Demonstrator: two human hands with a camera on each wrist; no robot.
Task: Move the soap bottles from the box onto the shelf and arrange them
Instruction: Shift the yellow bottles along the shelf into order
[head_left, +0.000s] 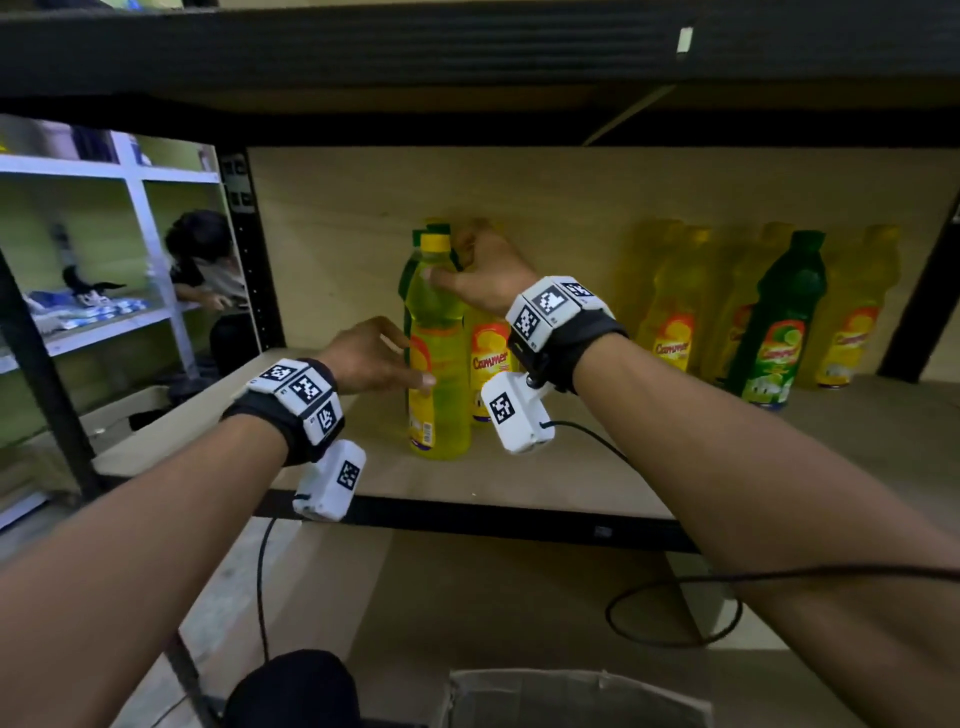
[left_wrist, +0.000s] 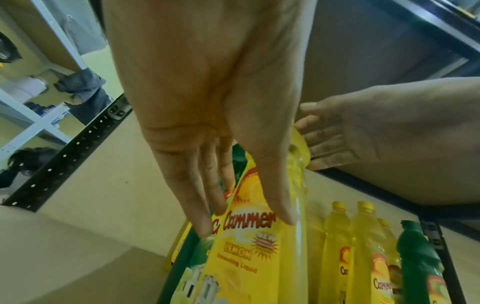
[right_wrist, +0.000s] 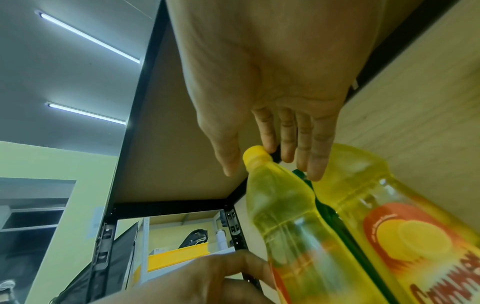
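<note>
Front yellow bottle (head_left: 439, 358) stands upright on the shelf (head_left: 519, 483), near the front edge, at the front of a small cluster. Touching it at 3 o'clock is a second yellow bottle (head_left: 488, 364); behind it a green-capped one (head_left: 418, 244), mostly hidden.

My guess on handling: full of liquid so fairly heavy, smooth plastic, thin wall that gives a bit under squeeze, likely slick. Tall and narrow, so it tips easily. Best hold looks like the waist just above the label, or steady the neck while nudging the base.

My left hand (head_left: 374, 358) is at 9 o'clock of the bottle, fingers nearly straight, thumb tip on the label; not wrapped round it. My right hand (head_left: 485, 270) is up at the neck, thumb against the shoulder, fingers loosely extended past the cap; the right wrist view shows no closed grip. Both read as steadying, not carrying.

At 3 o'clock, well apart, a further row (head_left: 670, 312) of yellow bottles with 1 green bottle (head_left: 779, 322) among them; blurred, can't count the row.

Hard to see: how many bottles sit behind the front one, and exact fingertip contact at the cap. The box (head_left: 571, 696) is cut off at 6 o'clock, so contents are unknown. A person (head_left: 202, 260) crouches beyond the rack at 10 o'clock.
</note>
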